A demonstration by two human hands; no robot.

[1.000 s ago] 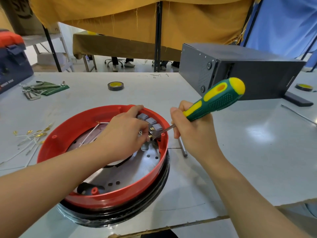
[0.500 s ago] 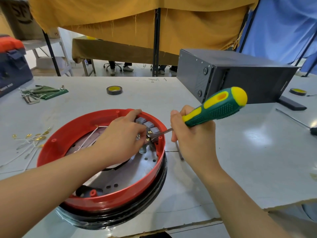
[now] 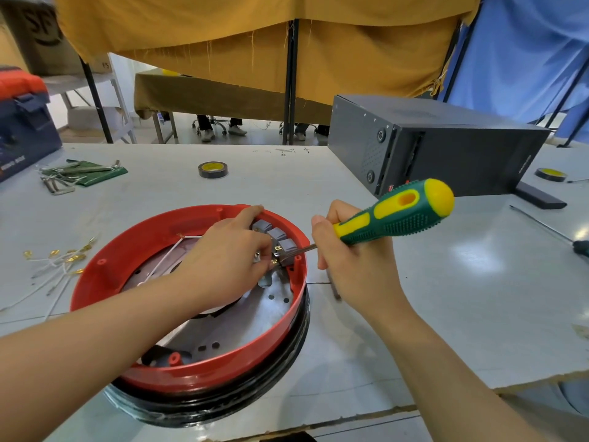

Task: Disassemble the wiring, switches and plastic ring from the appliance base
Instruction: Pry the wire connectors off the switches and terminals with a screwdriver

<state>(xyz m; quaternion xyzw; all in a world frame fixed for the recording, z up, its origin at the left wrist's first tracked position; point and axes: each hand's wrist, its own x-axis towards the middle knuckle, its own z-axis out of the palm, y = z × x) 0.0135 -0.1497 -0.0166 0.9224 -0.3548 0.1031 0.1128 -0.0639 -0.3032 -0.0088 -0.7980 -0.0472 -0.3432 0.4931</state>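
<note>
A pale grey surface [image 3: 414,298] is seen under a mustard-yellow cloth curtain [image 3: 255,33], with a blue cloth [image 3: 526,52] hung to the right. In the near middle of the surface, the round appliance base with its red plastic ring [image 3: 105,282] and black lower band is set down, its silver metal plate [image 3: 229,327] perforated with small holes and exposed inside. At the far inner wall of the ring, a row of three grey switch blocks [image 3: 277,234] is seen. The left hand [image 3: 223,266] is reached into the ring, its fingers curled at the brass terminals beside the switches; what exactly is pinched there cannot be told, as the fingertips are hidden. A thin white wire [image 3: 172,253] with a brass end is laid across the plate behind that hand. The green-and-yellow handled screwdriver [image 3: 398,212] is held in a closed grip by the right hand [image 3: 357,263], the handle tilted up to the right and the metal shaft brought over the ring's edge, its tip at the terminals of the nearest switch. To the left of the ring, a loose bunch of white wires with brass connectors [image 3: 60,260] is spread on the surface. Farther back, a roll of black tape with a yellow core [image 3: 213,169] is seen, and a green sheet with metal hex keys [image 3: 76,175] to the far left. A dark grey box-shaped case [image 3: 446,154] is stood at the right rear, with a second tape roll [image 3: 549,173] beyond it.
</note>
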